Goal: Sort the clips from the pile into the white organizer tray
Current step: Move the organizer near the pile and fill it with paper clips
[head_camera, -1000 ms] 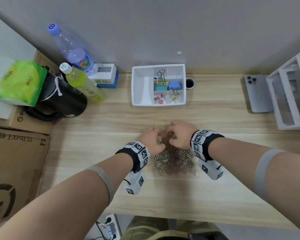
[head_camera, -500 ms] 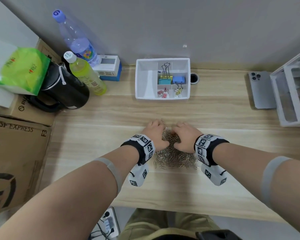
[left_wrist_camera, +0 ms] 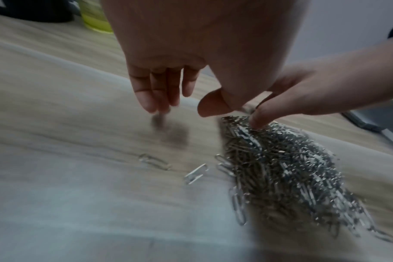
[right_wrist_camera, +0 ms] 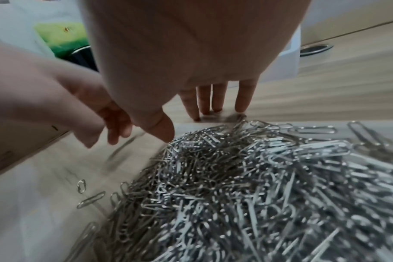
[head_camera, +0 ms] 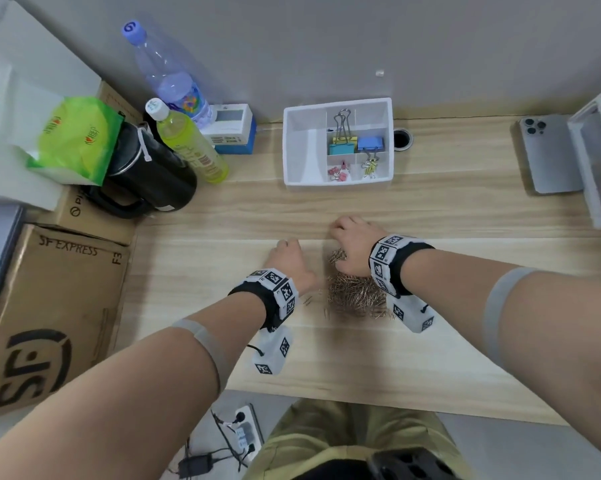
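A heap of silver paper clips (head_camera: 356,296) (left_wrist_camera: 280,168) (right_wrist_camera: 236,186) lies on the wooden desk (head_camera: 430,358). My right hand (head_camera: 347,237) (right_wrist_camera: 186,126) reaches over it, straight fingertips (right_wrist_camera: 213,104) on the desk at its far edge and thumb at the heap. My left hand (head_camera: 288,254) (left_wrist_camera: 180,108) is just left of the heap, fingers (left_wrist_camera: 159,95) straight, tips touching bare wood, holding nothing. A few loose clips (left_wrist_camera: 195,173) lie beside the heap. The white organizer tray (head_camera: 302,143) stands further back with coloured binder clips in its right compartments.
A black kettle (head_camera: 146,174), green bottle (head_camera: 188,147), water bottle (head_camera: 170,74) and cardboard box (head_camera: 49,306) crowd the left. A phone (head_camera: 548,154) and white rack (head_camera: 600,161) sit at the right. A cable hole (head_camera: 401,138) is beside the tray.
My left hand has slid off the heap to the left onto bare desk. My right hand stays at the heap's far edge. The head view has shifted.
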